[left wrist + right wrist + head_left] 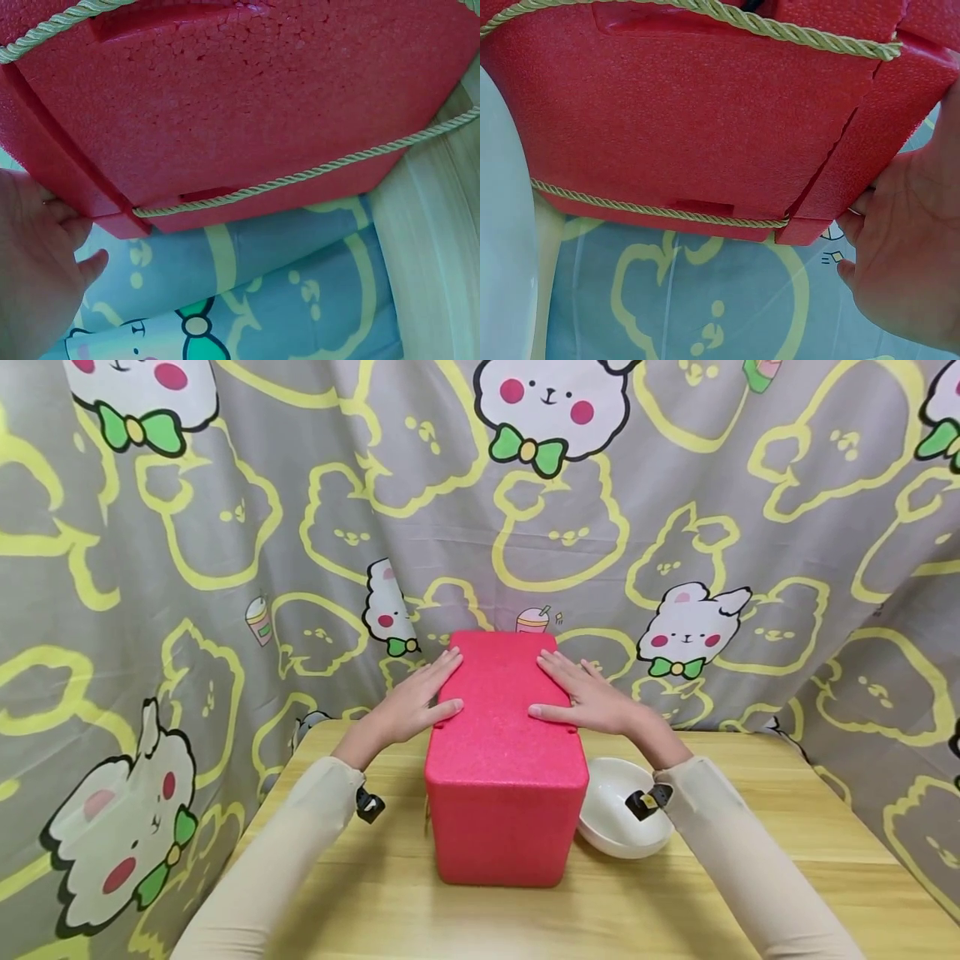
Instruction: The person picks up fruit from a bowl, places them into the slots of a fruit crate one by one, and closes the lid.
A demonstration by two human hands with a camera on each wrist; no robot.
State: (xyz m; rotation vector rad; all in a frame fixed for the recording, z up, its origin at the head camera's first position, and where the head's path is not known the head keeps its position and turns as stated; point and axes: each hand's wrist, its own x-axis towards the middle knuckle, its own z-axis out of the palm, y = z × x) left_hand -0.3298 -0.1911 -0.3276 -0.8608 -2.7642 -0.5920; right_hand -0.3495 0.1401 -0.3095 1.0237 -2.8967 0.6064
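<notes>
A red foam box (504, 777) with a lid stands in the middle of a wooden table (787, 877). My left hand (420, 702) lies flat on the left part of the lid, fingers straight. My right hand (585, 697) lies flat on the right part of the lid in the same way. In the left wrist view the box's side (247, 105) shows a pale cord (315, 171) running along it, with my left hand (37, 277) at the lid edge. The right wrist view shows the other side (690, 120), its cord (652, 212), and my right hand (907, 255).
A white bowl (618, 814) sits on the table just right of the box, under my right forearm. A grey curtain (225, 527) printed with cartoon rabbits hangs close behind the table and along both sides.
</notes>
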